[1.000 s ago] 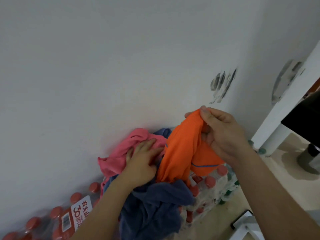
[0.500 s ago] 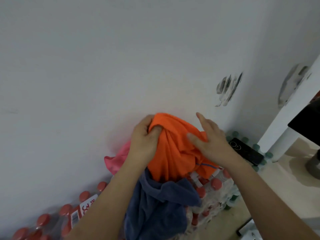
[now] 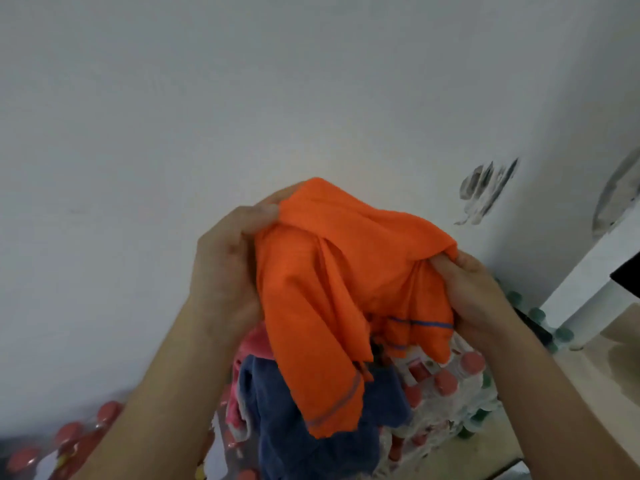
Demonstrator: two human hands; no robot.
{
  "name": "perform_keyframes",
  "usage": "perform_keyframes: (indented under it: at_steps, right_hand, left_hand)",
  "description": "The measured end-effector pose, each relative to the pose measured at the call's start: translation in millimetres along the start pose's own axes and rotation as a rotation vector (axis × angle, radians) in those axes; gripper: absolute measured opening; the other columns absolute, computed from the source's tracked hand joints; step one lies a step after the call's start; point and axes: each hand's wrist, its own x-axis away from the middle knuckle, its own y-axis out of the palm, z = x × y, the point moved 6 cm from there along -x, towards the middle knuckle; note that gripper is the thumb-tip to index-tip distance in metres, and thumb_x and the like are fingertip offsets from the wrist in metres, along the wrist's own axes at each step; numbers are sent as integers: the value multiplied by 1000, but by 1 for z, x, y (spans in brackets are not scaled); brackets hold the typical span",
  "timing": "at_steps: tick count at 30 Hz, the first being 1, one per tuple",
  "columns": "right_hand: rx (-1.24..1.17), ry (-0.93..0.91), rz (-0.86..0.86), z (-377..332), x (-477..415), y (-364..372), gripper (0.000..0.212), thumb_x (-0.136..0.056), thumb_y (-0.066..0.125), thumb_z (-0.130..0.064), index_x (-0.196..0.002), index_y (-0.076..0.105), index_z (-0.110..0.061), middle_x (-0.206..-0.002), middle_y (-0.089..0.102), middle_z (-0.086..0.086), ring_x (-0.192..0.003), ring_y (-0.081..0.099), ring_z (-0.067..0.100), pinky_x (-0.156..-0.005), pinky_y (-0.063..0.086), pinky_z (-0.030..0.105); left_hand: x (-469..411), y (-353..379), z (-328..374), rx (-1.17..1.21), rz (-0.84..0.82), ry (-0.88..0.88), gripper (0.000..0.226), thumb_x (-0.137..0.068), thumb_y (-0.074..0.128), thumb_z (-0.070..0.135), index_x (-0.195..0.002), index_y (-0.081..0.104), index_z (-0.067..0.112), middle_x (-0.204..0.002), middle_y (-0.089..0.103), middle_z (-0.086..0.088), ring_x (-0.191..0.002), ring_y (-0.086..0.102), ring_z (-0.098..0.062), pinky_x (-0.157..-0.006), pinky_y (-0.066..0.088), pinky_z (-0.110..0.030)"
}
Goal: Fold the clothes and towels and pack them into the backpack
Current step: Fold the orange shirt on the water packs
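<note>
Head view:

- Left hand (image 3: 228,271): raised in front of the wall, fingers curled round one upper edge of the orange cloth, thumb side pressed into the fabric.
- Right hand (image 3: 474,299): level with the left and apart from it, fingers bunching the opposite edge of the same cloth.
- Orange cloth (image 3: 329,289): thin fabric with a blue stitched hem line, held up in the air between both hands. It is crumpled, not spread flat, and its lower corner hangs down over the pile. Whether it is a garment or a towel cannot be told.
- Blue towel (image 3: 277,420): thick and unfolded, heaped below the orange cloth.
- Pink cloth (image 3: 249,344): partly hidden, lying loose against the blue towel on its wall side.
- Red-capped bottle packs (image 3: 446,379): shrink-wrapped, along the foot of the wall; the pile rests on them.
- Green-capped bottles (image 3: 536,313): beside the red-capped packs, near a white furniture leg (image 3: 588,271).
- White wall (image 3: 207,98): fills the upper frame, with dark scuff marks (image 3: 485,192) at right.
- Backpack: not in view.
- Progress, as judged: early. No folded item is visible and nothing is seen packed. The orange cloth is in hand for its first fold; the blue towel, the pink cloth and all the packing remain.
</note>
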Motion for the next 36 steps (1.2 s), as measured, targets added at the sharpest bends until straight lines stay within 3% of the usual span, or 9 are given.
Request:
perform_keyframes:
  at_steps: [5, 10, 15, 18, 22, 25, 29, 33, 36]
  right_hand:
    - [55, -179, -9, -48, 10, 34, 30, -99, 48, -19, -80, 71, -25, -78, 74, -4, -75, 69, 12, -69, 57, 31]
    - [239, -336, -121, -96, 52, 104, 33, -96, 51, -22, -76, 65, -1, -60, 48, 12, -47, 41, 12, -44, 31, 21]
    - [559, -315, -403, -98, 106, 193, 29, -92, 51, -21, -84, 69, -1, -77, 66, 23, -66, 54, 21, -63, 51, 40]
    - [462, -261, -570, -83, 148, 243, 25, -92, 51, -8, -102, 71, -19, -93, 72, -1, -79, 62, 5, -74, 51, 18]
    - [368, -126, -726, -41, 202, 304, 36, -90, 52, 3, -107, 63, -26, -59, 60, -2, -47, 52, 5, -48, 44, 17]
    - [72, 47, -739, -17, 234, 340, 44, -88, 42, 17, -103, 58, -21, -54, 59, -1, -39, 49, 7, -41, 42, 16]
    - [-236, 172, -587, -8, 263, 352, 42, -87, 35, 20, -101, 58, -13, -47, 55, 0, -37, 50, 8, -38, 41, 15]
    - [-348, 233, -474, 5, 280, 355, 43, -83, 28, 18, -96, 60, -8, -67, 56, 11, -57, 51, 19, -51, 48, 25]
    - [-421, 202, -449, 5, 285, 352, 37, -86, 31, 16, -104, 57, -3, -82, 58, 18, -70, 57, 25, -56, 58, 29]
  left_hand:
    - [53, -54, 11, -283, -60, -105, 34, -61, 82, 42, -75, 63, 17, -67, 57, -1, -57, 51, -12, -52, 40, -20]
    - [120, -93, 41, -522, 31, -218, 34, -82, 68, 43, -76, 53, 13, -55, 45, -5, -41, 36, -11, -40, 27, -15]
    - [181, -173, 74, -1541, 277, -68, 11, -97, 45, 25, -88, 47, 31, -60, 61, -1, -48, 47, -12, -48, 36, -28]
    - [220, -214, 94, -1912, 539, 4, 27, -89, 42, 10, -107, 53, 27, -88, 64, -3, -79, 58, -27, -65, 42, -35]
    - [267, -184, 107, -1360, 370, 418, 16, -80, 52, 30, -95, 57, 33, -96, 56, 14, -86, 56, -9, -75, 48, -28]
    - [290, -160, 85, -994, 213, 257, 62, -66, 71, 54, -119, 42, 41, -117, 52, 18, -110, 54, -6, -86, 49, -25]
    - [312, -176, 80, -1241, 353, 388, 103, -59, 77, 45, -144, 19, 38, -142, 33, 8, -127, 39, -8, -100, 40, -26]
    - [324, -186, 104, -1334, 556, 568, 48, -78, 57, 34, -124, 49, 34, -125, 41, 8, -111, 39, -6, -92, 36, -18]
    - [319, -206, 132, -1045, 629, 485, 16, -93, 52, 22, -85, 65, 26, -94, 60, 9, -88, 55, -7, -77, 45, -27]
